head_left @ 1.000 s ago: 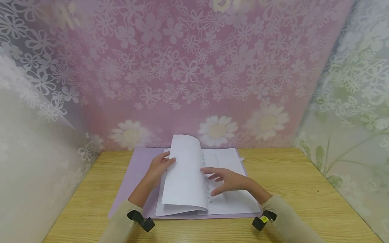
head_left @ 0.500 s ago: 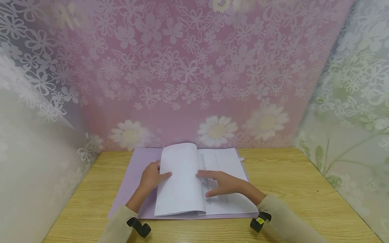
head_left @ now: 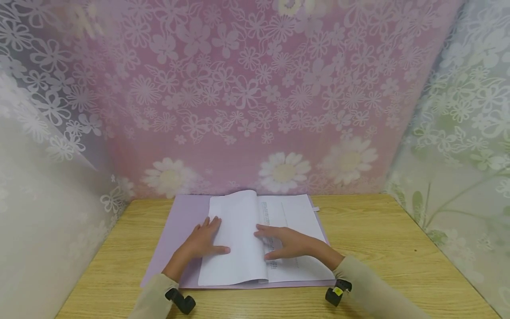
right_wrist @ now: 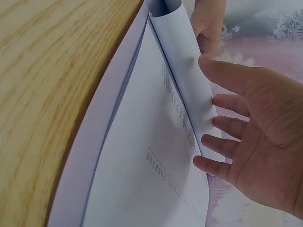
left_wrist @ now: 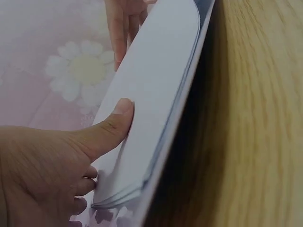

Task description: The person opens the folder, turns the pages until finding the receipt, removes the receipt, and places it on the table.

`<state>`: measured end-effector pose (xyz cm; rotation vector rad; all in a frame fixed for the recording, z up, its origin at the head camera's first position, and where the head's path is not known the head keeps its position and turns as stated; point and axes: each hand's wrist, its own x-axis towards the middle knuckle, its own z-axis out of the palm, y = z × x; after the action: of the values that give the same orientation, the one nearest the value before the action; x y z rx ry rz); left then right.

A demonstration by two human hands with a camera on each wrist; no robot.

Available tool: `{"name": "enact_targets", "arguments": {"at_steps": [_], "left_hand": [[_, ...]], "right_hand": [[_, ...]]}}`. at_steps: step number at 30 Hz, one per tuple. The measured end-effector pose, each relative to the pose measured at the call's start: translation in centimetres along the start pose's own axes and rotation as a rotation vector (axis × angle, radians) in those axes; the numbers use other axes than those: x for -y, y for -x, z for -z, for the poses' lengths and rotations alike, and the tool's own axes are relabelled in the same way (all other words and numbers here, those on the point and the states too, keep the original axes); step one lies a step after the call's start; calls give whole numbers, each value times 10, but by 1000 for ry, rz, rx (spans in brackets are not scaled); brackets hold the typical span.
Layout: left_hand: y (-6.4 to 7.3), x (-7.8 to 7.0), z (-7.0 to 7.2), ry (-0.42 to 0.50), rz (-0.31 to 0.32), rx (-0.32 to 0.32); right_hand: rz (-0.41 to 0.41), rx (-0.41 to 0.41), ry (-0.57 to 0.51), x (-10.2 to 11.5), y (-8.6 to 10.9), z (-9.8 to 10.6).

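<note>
Standing here, I'd call it a desk nook walled in with flowered coverings; home or office, I can't tell. A pink covering (head_left: pixel 247 102) fills the upper middle of the frame, a pale left covering (head_left: pixel 44 212) and a greenish right covering (head_left: pixel 470 177) flank it, and a wood-grain table (head_left: pixel 402 257) bearing papers (head_left: pixel 235 217) runs along the bottom.

pgs (head_left: pixel 239 261): paper, smth, matt | fldr (head_left: pixel 181 217): smth, matt | tbl (head_left: pixel 378 239): wood-grain | R slv (head_left: pixel 370 285): matt cloth

We note the left hand (left_wrist: pixel 52 163), thumb (left_wrist: pixel 109 130) laid over white paper (left_wrist: pixel 156 71); right hand (left_wrist: pixel 124 23) beyond; wooden table (left_wrist: pixel 265 104) at frame right; daisy pattern (left_wrist: pixel 85 71) behind.
</note>
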<state>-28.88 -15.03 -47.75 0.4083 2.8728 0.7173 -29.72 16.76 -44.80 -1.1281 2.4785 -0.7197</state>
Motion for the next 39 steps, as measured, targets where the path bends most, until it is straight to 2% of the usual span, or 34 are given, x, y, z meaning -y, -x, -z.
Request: {"name": "enact_targets", "arguments": {"at_steps": [6, 18, 23, 26, 32, 39], "left_hand": [[1, 1, -3, -38, 0, 30], [-1, 3, -7, -69, -10, 3], [0, 4, -7, -59, -3, 9], [1, 4, -7, -52, 0, 9], [0, 5, -8, -53, -5, 8], [0, 7, -8, -59, -13, 8]], "right_hand": [[7, 7, 1, 0, -1, 0], [4, 16, 17, 6, -2, 7], [-14, -28, 36, 4, -4, 19], [-51, -99, 30, -8, -5, 33], [-140, -263, 1, -50, -1, 68], [-201, -356, 42, -90, 7, 92]]}}
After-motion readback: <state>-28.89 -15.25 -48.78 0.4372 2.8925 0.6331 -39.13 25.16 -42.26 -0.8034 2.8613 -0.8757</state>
